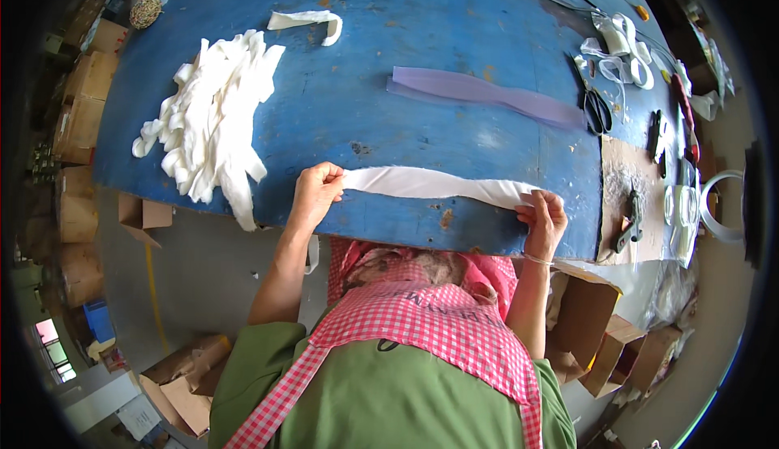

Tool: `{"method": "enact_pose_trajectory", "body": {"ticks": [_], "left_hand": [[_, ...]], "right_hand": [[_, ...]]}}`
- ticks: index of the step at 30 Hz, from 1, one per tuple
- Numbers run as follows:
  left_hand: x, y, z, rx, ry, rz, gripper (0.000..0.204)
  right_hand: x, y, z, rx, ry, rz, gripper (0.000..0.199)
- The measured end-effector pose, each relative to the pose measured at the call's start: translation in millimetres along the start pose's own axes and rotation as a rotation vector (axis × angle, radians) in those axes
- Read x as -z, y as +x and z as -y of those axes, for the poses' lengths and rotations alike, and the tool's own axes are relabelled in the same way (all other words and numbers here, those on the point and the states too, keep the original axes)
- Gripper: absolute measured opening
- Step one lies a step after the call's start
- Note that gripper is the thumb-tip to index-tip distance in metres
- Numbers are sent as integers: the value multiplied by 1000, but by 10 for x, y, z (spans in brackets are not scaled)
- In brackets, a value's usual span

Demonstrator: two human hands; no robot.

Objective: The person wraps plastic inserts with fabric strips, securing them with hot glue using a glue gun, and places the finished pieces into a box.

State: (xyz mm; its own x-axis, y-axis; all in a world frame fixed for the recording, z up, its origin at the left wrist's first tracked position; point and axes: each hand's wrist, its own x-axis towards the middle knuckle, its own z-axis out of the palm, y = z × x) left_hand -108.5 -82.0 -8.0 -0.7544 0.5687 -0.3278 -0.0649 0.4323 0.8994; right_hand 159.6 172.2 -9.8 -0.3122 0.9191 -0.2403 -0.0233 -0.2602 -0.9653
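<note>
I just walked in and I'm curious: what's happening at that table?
Someone in a checked apron is holding a white strip near the front of the blue table. The left hand has one end, the right hand the other. A white pile lies to the left. Farther back is a purple strip, with scissors by its right end.

Dark capitals on the apron (pixel 454 335): a single line over the pink-and-white check, bending with the cloth, high on the front near the worktop (pixel 341 116) edge. Folds break the line; part of it is lost in them. Lower left, a pale sheet (pixel 139 418): fine marks, probably print, too small to make out. Upper left, a carton (pixel 109 36) in the stack: reddish marks on its side, too blurred to read.
</note>
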Motion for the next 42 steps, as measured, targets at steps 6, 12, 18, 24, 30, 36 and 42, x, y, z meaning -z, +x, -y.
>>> {"method": "enact_pose_trajectory", "body": {"ticks": [6, 12, 18, 24, 30, 36, 42], "left_hand": [[14, -27, -21, -5, 30, -20, 6], [-10, -14, -4, -4, 39, -20, 7], [-9, -6, 4, -8, 90, -31, 7], [-3, -1, 19, -19, 76, -31, 7], [-380, -117, -372, -423, 431, -466, 25], [-1222, -129, -620, -561, 242, 71, 31], [-1446, 52, -393, -611, 326, 219, 26]], "right_hand": [[92, 50, -38, 4, -128, 3, 10], [105, 53, -73, 73, -193, -6, 7], [83, 47, -85, 103, -202, -24, 5], [79, 72, -97, 139, -315, -42, 8], [84, 81, -96, 131, -343, -55, 9], [47, 76, -79, 137, -365, -64, 10], [171, 104, -66, 106, -220, -51, 9]]}}
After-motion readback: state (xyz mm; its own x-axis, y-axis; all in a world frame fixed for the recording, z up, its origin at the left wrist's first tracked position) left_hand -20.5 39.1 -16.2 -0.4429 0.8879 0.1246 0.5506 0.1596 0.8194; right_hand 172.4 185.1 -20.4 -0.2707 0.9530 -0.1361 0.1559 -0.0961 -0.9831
